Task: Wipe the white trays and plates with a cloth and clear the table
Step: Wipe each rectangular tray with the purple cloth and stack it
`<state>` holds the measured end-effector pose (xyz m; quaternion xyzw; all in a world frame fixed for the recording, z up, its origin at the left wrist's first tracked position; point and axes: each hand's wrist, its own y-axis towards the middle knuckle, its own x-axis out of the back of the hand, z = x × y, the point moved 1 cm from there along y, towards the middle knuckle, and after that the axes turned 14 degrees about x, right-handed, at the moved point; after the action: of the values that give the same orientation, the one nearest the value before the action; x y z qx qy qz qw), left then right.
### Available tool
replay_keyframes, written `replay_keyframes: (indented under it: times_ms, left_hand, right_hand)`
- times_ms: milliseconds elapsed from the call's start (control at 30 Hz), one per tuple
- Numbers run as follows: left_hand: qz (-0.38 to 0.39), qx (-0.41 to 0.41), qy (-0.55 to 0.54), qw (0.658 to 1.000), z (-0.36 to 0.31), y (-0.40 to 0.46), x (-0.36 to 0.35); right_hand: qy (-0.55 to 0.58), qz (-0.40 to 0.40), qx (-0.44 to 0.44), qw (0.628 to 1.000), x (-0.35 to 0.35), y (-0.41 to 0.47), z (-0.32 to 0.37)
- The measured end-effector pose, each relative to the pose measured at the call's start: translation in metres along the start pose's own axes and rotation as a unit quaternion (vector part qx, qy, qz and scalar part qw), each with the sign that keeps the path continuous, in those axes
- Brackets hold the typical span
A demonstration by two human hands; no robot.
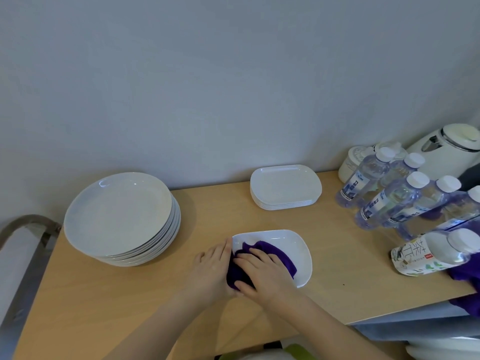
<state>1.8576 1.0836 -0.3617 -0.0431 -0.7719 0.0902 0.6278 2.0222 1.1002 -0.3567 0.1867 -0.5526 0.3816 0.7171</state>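
Note:
A white rectangular tray (293,242) lies on the wooden table (104,294) near the front middle. A purple cloth (265,249) rests on its left half. My right hand (262,272) presses flat on the cloth. My left hand (214,266) grips the tray's left edge, fingers against the rim. A stack of several round white plates (118,211) stands at the left. A stack of several white trays (284,185) sits at the back, near the wall.
Several clear water bottles (384,198) crowd the right side, with a tea bottle (431,253) lying on its side and another purple cloth (465,302) over the table's right edge. A white kettle (452,149) stands at the back right. A chair frame (26,224) is at the left.

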Motion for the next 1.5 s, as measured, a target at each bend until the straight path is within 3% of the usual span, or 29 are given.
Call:
replay_keyframes:
  times_ms: [333, 833, 967, 1233, 1500]
  left_hand:
    - [0.015, 0.008, 0.012, 1.0, 0.002, 0.0, 0.002]
    - [0.065, 0.002, -0.031, 0.997, -0.003, 0.004, 0.005]
    - [0.067, -0.003, -0.034, 0.997, -0.003, 0.005, 0.005]
    - [0.049, 0.004, -0.029, 0.998, -0.001, 0.003, 0.002]
    - [0.05, 0.015, -0.013, 0.999, 0.002, 0.002, 0.002]
  right_hand:
    - [-0.002, -0.014, -0.016, 1.0, 0.015, -0.037, -0.038]
    - [0.034, -0.123, -0.188, 0.974, 0.005, 0.001, -0.033]
    - [0.06, -0.127, -0.145, 0.98, 0.003, 0.016, -0.018]
    - [-0.011, -0.066, -0.023, 0.998, 0.001, 0.012, -0.013]
    - [-0.06, -0.065, -0.057, 0.994, 0.021, 0.002, -0.044]
